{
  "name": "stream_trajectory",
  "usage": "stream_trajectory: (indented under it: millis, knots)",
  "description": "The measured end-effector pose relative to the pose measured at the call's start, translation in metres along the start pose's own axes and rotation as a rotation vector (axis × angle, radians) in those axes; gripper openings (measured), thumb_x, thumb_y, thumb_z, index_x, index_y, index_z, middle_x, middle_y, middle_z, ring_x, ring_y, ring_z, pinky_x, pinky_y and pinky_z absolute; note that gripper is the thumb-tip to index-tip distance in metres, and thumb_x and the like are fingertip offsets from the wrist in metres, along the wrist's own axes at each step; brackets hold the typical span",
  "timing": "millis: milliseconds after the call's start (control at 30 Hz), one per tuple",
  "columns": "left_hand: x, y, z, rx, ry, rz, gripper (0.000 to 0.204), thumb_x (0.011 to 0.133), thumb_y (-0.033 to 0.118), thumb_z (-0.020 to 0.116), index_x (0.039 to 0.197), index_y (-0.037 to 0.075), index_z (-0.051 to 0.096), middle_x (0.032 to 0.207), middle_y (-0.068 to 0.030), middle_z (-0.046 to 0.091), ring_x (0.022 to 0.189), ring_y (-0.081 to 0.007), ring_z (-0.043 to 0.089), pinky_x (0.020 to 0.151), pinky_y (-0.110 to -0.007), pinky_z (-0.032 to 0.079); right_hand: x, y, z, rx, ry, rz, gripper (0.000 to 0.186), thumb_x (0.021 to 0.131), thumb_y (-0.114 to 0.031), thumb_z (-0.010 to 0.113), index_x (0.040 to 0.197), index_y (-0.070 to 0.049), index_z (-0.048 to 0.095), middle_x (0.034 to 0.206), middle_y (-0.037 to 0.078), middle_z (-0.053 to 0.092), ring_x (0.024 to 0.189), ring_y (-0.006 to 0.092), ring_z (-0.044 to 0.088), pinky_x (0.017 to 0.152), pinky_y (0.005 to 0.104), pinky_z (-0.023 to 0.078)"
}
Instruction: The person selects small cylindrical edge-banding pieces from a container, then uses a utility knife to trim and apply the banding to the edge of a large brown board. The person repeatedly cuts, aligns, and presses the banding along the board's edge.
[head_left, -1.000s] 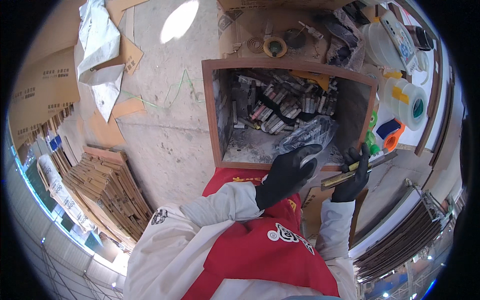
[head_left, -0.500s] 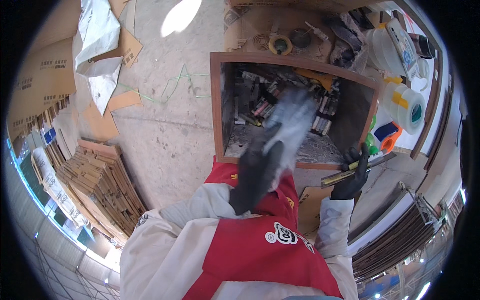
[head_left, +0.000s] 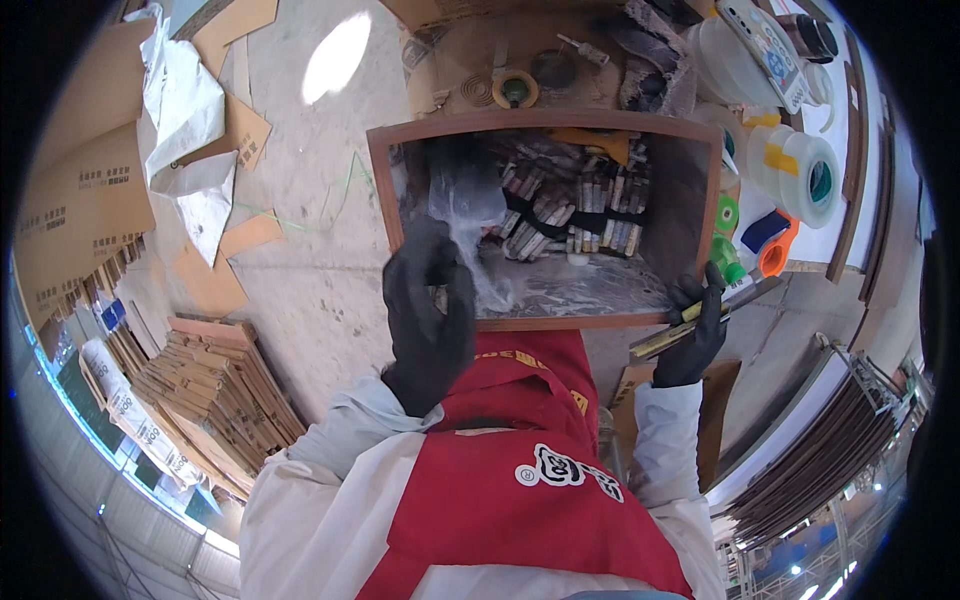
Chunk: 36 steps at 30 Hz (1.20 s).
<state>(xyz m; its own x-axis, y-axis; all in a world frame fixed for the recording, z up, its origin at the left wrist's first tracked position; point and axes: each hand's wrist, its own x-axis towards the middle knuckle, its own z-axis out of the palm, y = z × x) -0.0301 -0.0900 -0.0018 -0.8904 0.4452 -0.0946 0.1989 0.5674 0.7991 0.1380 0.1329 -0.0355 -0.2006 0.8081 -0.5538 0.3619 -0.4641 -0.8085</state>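
My left hand (head_left: 430, 310), in a black glove, is closed on a crumpled clear plastic bag (head_left: 468, 195) at the left side of an open wooden box (head_left: 545, 324). The bag hangs over the box's inside left corner. Within the box lie many short stick-like pieces (head_left: 605, 237), pale and dark, packed in rows. My right hand (head_left: 697, 335), also black-gloved, grips a few thin flat strips (head_left: 655, 344), grey and yellowish, by the box's front right corner. I cannot make out their exact kind.
Right of the box are clear tape rolls (head_left: 805, 178), a phone (head_left: 765, 50), an orange tape dispenser (head_left: 776, 249) and green rolls (head_left: 725, 213). Beyond the box's far edge sit a small round container (head_left: 514, 92) and a grey cloth (head_left: 655, 60). Flattened cardboard (head_left: 215, 375) is stacked at left.
My left hand has moved left with the plastic bag, uncovering the stick-like pieces. My right hand keeps its grip on the strips. The whole view has shifted slightly.
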Motion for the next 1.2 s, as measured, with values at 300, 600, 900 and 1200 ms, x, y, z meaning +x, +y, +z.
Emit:
stream_trajectory:
  millis: [300,600,900,1200]
  knots:
    - [0.045,-0.044,0.045,0.741,-0.833,0.326,0.019,0.076,0.024,0.058,0.086,0.009,0.065,0.077,-0.0147,0.063,0.069,-0.0288,0.063,0.06,-0.041,0.048,0.0,-0.003,-0.002,0.03,-0.041,-0.007,0.041,0.095,-0.029,0.041,0.128,-0.004,0.045,0.09,0.009,0.062,0.074,0.0123,0.06,0.06,0.0212,0.043]
    - [0.041,-0.051,0.047,0.615,-0.579,0.022,0.023,0.083,0.024,0.054,0.088,0.003,0.062,0.071,-0.019,0.062,0.066,-0.0361,0.062,0.057,-0.046,0.047,-0.003,-0.004,0.001,0.059,-0.026,-0.016,0.04,0.095,-0.028,0.042,0.125,-0.003,0.048,0.089,0.01,0.063,0.072,0.0109,0.06,0.055,0.0193,0.042]
    - [0.036,-0.085,0.067,0.493,-0.458,0.137,0.026,0.087,0.027,0.05,0.093,0.004,0.061,0.075,-0.0202,0.062,0.069,-0.0355,0.062,0.058,-0.045,0.048,-0.003,-0.007,0.001,0.056,-0.073,-0.017,0.039,0.095,-0.027,0.041,0.125,-0.003,0.047,0.09,0.01,0.063,0.072,0.0113,0.061,0.054,0.0189,0.043]
    - [0.058,-0.044,0.053,0.555,-0.187,0.399,0.023,0.081,0.024,0.06,0.097,0.008,0.061,0.076,-0.0135,0.06,0.064,-0.0314,0.059,0.056,-0.04,0.046,-0.003,-0.006,0.0,0.014,-0.069,-0.027,0.041,0.095,-0.029,0.041,0.126,-0.003,0.047,0.091,0.012,0.064,0.072,0.0121,0.061,0.054,0.0193,0.045]
